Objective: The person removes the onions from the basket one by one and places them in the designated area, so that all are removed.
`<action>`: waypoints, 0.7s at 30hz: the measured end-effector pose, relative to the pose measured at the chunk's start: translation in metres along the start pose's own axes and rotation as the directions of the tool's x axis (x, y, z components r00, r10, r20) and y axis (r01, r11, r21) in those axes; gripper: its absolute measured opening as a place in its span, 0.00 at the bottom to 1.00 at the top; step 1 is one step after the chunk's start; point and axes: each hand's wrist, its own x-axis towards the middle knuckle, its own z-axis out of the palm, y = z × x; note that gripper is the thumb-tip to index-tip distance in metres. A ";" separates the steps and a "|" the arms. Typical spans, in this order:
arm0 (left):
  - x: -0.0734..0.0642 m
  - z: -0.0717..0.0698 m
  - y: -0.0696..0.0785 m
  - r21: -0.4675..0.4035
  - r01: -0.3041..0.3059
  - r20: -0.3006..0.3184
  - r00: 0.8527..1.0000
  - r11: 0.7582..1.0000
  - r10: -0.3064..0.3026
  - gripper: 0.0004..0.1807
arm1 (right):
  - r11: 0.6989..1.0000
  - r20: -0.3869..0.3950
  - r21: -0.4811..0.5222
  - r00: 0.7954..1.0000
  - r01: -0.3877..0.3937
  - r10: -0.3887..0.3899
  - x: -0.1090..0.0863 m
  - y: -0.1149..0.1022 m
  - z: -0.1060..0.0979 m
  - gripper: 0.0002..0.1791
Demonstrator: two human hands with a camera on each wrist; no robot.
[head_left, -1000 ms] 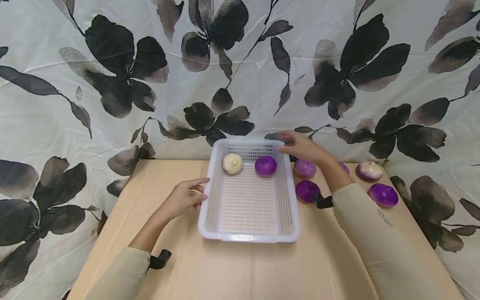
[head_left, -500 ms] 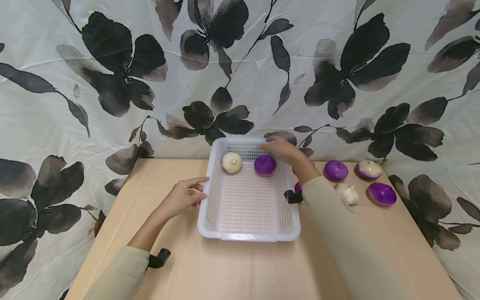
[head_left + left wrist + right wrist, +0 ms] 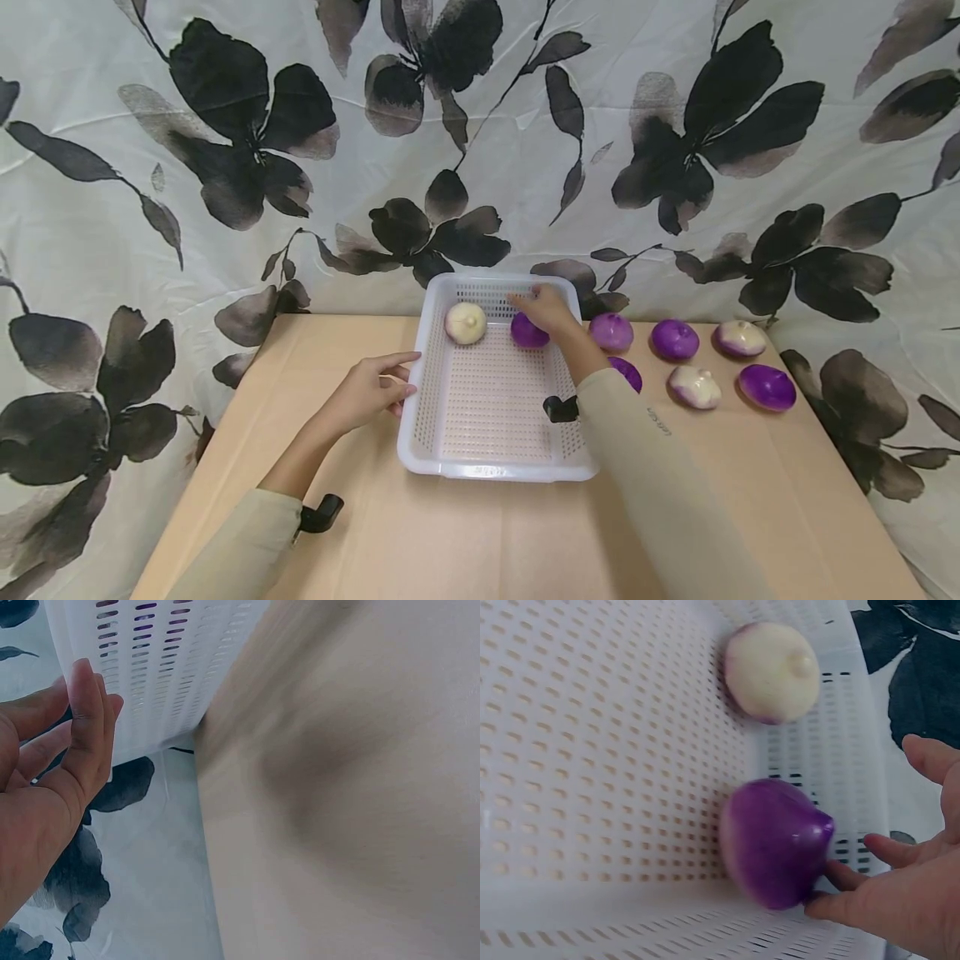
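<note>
A white perforated plastic basket sits on the table with two onions in its far end. The left one is a pale onion, the right one a shiny purple onion. My right hand reaches over the basket's far right corner. In the right wrist view, its lower fingertips are right at the purple onion, with the other fingers spread and apart from it. My left hand touches the basket's left side with loosely extended fingers, and its thumb is apart from the fingers.
Several onions stand right of the basket, among them a purple onion, a white-and-purple onion and another purple onion. The right forearm partly covers one onion. A floral cloth hangs behind the wooden table.
My right hand has moved left from the basket's right rim to over the purple onion inside. More of the onions at the right are uncovered. My left hand stays at the basket's side.
</note>
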 end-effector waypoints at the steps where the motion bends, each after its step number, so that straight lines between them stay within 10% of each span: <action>1: 0.000 0.000 0.000 0.001 -0.002 0.001 1.000 1.000 0.002 0.32 | 1.000 -0.006 -0.002 1.000 -0.001 0.001 0.000 0.002 0.002 0.45; 21: -0.001 0.000 0.001 0.000 0.014 -0.004 1.000 1.000 -0.014 0.32 | 0.982 0.037 -0.185 0.999 0.025 -0.018 0.000 0.020 0.017 0.36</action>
